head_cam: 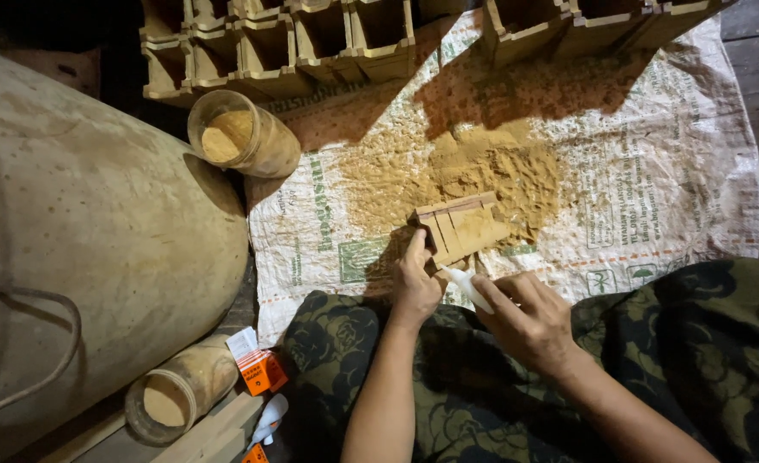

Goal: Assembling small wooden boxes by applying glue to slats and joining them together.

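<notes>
Fingers (414, 257) of our left hand (415, 287) steady the wooden block (463, 227); right hand (529, 321) pinches a white tube (468, 287), gluing step underway, careful aim next.

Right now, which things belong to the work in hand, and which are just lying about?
In use:
- wooden piece, steadied by the left hand
- small white tube, in the right hand
- sawdust pile on the printed sack

Lying about:
- open jar of powder
- second jar
- orange box
- wooden boxes
- large drum
</notes>
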